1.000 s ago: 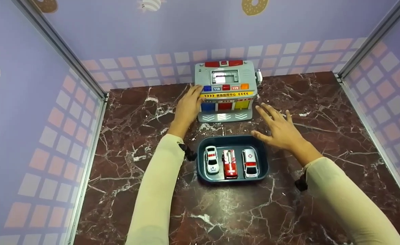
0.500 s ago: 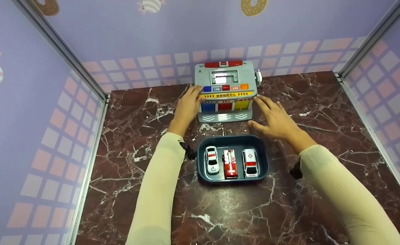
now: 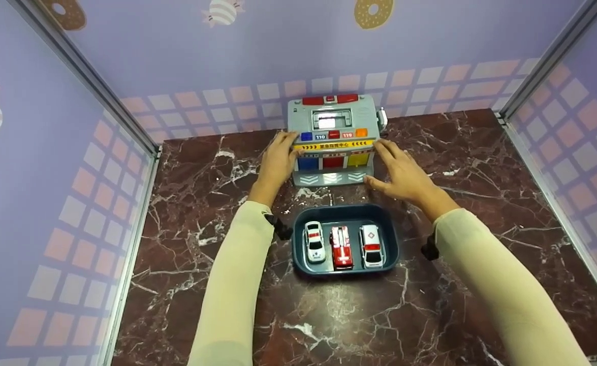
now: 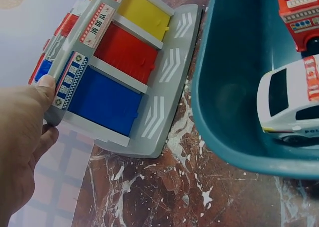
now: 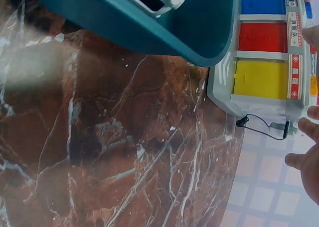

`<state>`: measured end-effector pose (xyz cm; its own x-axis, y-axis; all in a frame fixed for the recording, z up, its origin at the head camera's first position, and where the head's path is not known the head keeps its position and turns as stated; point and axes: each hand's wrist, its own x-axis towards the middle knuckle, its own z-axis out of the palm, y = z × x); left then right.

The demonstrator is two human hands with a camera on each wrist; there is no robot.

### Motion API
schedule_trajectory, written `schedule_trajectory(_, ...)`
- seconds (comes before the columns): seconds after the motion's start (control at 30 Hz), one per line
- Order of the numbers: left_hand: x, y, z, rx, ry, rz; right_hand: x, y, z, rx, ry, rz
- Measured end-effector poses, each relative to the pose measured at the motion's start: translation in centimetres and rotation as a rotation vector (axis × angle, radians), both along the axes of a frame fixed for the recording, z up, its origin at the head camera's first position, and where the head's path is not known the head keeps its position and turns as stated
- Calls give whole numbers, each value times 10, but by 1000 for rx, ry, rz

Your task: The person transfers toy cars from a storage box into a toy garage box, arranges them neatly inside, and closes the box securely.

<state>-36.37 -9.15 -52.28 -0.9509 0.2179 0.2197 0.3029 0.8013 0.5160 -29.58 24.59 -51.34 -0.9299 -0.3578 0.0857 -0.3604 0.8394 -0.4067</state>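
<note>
A grey toy garage [image 3: 331,134] with blue, red and yellow doors stands against the back wall. My left hand [image 3: 278,160] grips its left front corner; in the left wrist view the thumb [image 4: 46,90] lies by the blue button. At the garage's right front edge is my right hand [image 3: 402,173], fingers extended and spread; firm contact cannot be made out. Between my forearms sits a dark teal tray [image 3: 346,273]. It holds a white toy police car [image 3: 315,243], a red toy fire truck [image 3: 341,247] and a white toy ambulance [image 3: 372,246], side by side.
Purple patterned walls [image 3: 217,61] enclose the brown marbled tabletop [image 3: 201,290] at the back and both sides. A small white handset-like part [image 3: 382,119] is on the garage's right side, with a thin black cord [image 5: 264,132] in the right wrist view.
My right hand has moved left and forward to the garage's right front edge. The left hand stays at the left corner. The toy cars have not moved in the tray.
</note>
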Motion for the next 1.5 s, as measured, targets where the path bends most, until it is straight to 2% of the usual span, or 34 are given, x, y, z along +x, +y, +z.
schedule_trajectory(0.37,0,2,1,-17,-102,31,-15,-5,2,-45,-59,-12)
schedule_trajectory(0.6,2,0,-1,2,-84,11,-20,-6,2,-39,-94,-24)
schedule_trajectory(0.77,2,-1,1,-9,-102,22,-23,-5,5,-32,-113,-30)
schedule_trajectory(1.13,-3,-6,7,37,-148,87,-36,-5,16,-66,-87,-6)
schedule_trajectory(1.5,-3,-5,5,20,-145,88,-43,-8,17,-49,-74,-2)
